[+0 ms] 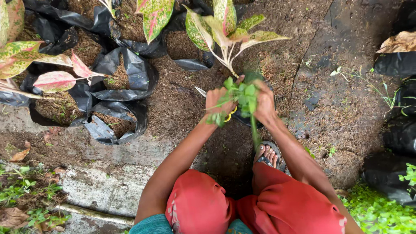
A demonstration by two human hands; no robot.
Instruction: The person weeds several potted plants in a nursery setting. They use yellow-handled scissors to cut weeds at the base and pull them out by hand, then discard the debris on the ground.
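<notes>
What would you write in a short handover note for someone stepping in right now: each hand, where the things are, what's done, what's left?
Left hand: gripping green weeds, with scissors in the same hand; blade pointing left.
Right hand: on the rim of the black grow bag.
The pink-and-green leafed plant stands in that bag, on soil.
Done: a bunch of weeds gathered in hand.
Left: weeds not yet set aside; other filled bags sit to the left.

You're working in soft, even daylight from above, with no hard shadows and no glare on the damp soil [346, 108]. Focus is sharp mid-frame; your hands show slight motion blur, and the wide lens bends the edges.
</notes>
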